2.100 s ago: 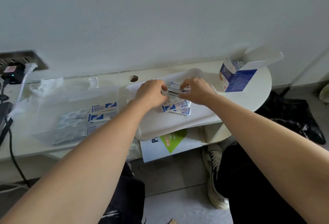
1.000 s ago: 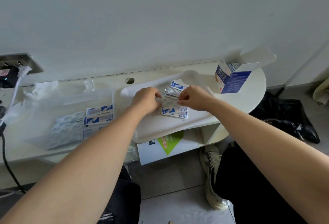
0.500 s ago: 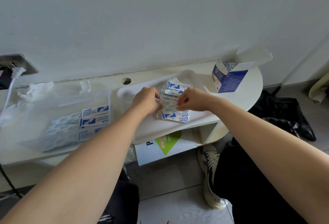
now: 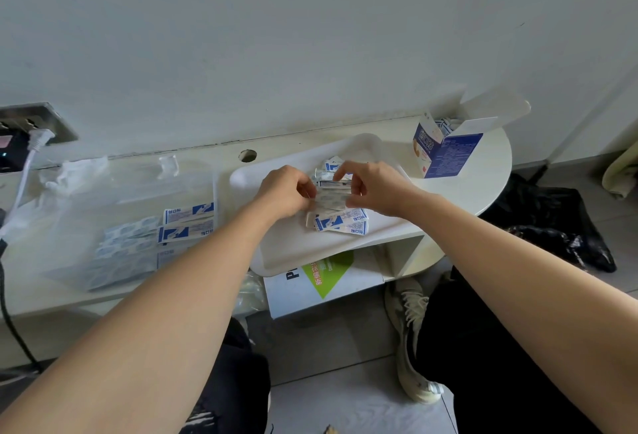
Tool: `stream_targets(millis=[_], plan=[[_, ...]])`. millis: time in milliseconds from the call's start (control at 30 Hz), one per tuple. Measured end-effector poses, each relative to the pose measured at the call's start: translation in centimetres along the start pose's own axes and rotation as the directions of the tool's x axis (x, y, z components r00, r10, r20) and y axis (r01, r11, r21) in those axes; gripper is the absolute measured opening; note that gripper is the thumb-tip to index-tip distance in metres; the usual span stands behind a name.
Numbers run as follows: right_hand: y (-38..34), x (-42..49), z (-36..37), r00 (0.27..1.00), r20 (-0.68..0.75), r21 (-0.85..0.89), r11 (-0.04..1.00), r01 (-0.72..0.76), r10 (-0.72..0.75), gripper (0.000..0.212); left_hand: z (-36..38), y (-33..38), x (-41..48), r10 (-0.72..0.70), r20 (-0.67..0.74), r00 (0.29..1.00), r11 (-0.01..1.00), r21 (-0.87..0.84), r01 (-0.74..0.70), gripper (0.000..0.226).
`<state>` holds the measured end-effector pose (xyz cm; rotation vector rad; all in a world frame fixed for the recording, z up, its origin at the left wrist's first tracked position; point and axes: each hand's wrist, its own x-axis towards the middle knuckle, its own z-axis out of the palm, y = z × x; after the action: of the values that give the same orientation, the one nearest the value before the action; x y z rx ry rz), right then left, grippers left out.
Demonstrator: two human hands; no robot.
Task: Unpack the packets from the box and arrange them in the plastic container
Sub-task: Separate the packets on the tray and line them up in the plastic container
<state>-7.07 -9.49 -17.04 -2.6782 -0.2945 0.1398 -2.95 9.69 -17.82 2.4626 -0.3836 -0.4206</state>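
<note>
The left hand (image 4: 286, 192) and right hand (image 4: 374, 188) each pinch 1 end of a packet (image 4: 331, 199) between them, just above the loose pile (image 4: 340, 223). It looks light, thin, bendy and slippery, so the short ends suit gripping.

The bench (image 4: 490, 167) carried a white tray (image 4: 293, 247) beneath the left grip (image 4: 286, 192) and right grip (image 4: 374, 188), a clear plastic container (image 4: 121, 198) to their left, and an open box (image 4: 448, 154) to their right.
</note>
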Motion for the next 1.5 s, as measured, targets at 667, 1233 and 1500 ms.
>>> stream_targets(millis=[667, 1233, 1500], plan=[[2.0, -0.3, -0.3, 0.995, 0.070, -0.045, 0.997, -0.063, 0.066, 0.015, 1.1, -0.4, 1.2, -0.062, -0.088, 0.994, 0.985, 0.155, 0.075, 0.036], [2.0, -0.1, 0.1, 1.000, 0.005, -0.058, 0.998, -0.029, 0.030, 0.017, 1.8, 0.0, 1.6, -0.004, -0.084, 0.996, 0.989, 0.145, 0.016, 0.032], [2.8, -0.8, -0.5, 0.999, 0.011, 0.070, 0.997, -0.032, 0.031, 0.012, 1.8, -0.2, 1.7, 0.011, -0.083, 0.996, 0.993, 0.122, -0.001, 0.031]])
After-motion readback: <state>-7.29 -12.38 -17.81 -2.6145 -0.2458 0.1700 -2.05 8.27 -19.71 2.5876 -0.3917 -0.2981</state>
